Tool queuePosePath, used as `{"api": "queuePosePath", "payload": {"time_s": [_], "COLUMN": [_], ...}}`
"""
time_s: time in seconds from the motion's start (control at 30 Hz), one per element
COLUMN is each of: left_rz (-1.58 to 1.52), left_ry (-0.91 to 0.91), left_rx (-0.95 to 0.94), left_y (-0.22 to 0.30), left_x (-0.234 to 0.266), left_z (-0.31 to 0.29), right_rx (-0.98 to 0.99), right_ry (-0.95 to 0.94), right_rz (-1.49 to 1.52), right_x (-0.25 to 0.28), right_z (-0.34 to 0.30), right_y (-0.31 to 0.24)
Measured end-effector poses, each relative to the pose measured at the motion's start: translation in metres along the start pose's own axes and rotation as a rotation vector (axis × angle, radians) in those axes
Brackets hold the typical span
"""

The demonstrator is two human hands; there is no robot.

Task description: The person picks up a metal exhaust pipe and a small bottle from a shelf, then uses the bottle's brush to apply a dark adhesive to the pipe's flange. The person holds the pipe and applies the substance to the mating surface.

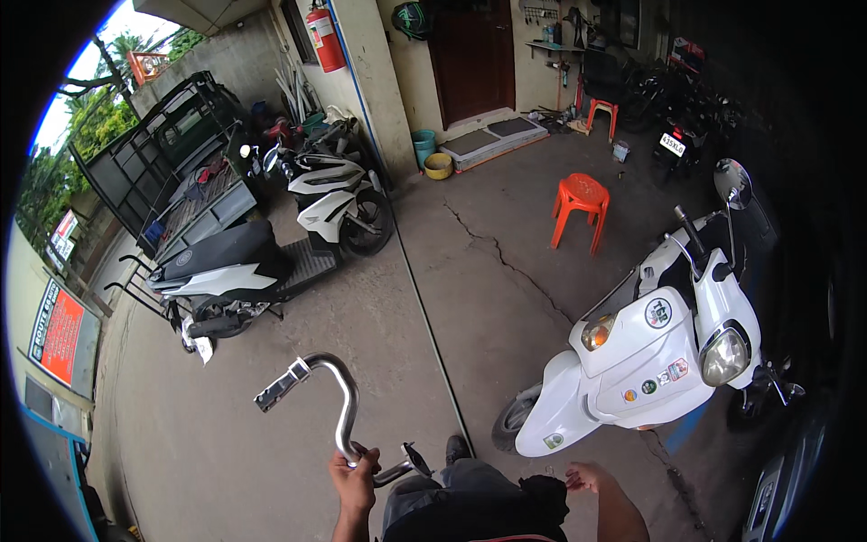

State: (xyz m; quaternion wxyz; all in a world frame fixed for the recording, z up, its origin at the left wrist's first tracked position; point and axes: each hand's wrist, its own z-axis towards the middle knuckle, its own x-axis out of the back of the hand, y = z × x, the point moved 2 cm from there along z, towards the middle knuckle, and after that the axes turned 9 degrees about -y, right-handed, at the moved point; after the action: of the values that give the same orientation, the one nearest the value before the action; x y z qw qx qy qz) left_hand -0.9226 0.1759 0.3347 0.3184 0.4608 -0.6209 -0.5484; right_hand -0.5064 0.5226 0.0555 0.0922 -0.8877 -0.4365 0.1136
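Note:
My left hand is wrapped round a bent, shiny metal handlebar. Its upper end carries a clamp-like fitting and a dark end piece, pointing up to the left. The lower part bends past my hand toward my legs and ends in a dark fitting. My right hand hangs beside my body with its fingers apart and nothing in it. The nearest thing to that hand is the front of a white scooter, a short way off and not touched.
A white and black scooter is parked on the left, near an open-backed truck. An orange stool stands ahead. A green hose-like line runs across the cracked concrete. Pails sit near a brown door; more motorcycles stand far right.

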Motion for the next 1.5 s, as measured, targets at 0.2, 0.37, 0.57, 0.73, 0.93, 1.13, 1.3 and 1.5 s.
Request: {"api": "queuePosePath", "payload": {"time_s": [0.2, 0.37, 0.57, 0.73, 0.93, 1.13, 1.3, 1.5], "left_rz": [0.077, 0.203, 0.272, 0.202, 0.213, 0.173, 0.062, 0.069], "left_ry": [-0.002, -0.036, -0.420, -0.696, -0.729, -0.639, -0.478, -0.329], "left_rx": [-0.084, -0.014, 0.040, -0.012, 0.002, 0.034, -0.009, -0.147], "left_y": [0.035, 0.042, 0.093, 0.134, 0.119, 0.135, 0.152, 0.161], "left_x": [-0.057, -0.162, -0.390, -0.585, -0.800, -0.973, -1.066, -1.195], "left_z": [0.255, 0.491, 0.753, 0.920, 1.116, 1.277, 1.432, 1.647], "right_rx": [0.811, 1.022, 0.330, 0.072, -0.071, 0.207, 0.745, 1.000], "right_ry": [0.271, 0.260, 0.588, 0.684, 0.473, 0.494, 0.582, 0.570], "right_rz": [-0.796, -0.623, -0.587, 0.342, 0.735, 0.530, 0.225, -0.519], "right_x": [-0.084, -0.056, 0.107, 0.181, 0.276, 0.497, 0.639, 0.631], "right_z": [0.018, 0.087, 0.185, 0.178, 0.208, 0.264, 0.301, 0.351], "right_y": [-0.418, -0.673, -0.692, -0.622, -0.823, -1.204, -1.649, -2.071]}}
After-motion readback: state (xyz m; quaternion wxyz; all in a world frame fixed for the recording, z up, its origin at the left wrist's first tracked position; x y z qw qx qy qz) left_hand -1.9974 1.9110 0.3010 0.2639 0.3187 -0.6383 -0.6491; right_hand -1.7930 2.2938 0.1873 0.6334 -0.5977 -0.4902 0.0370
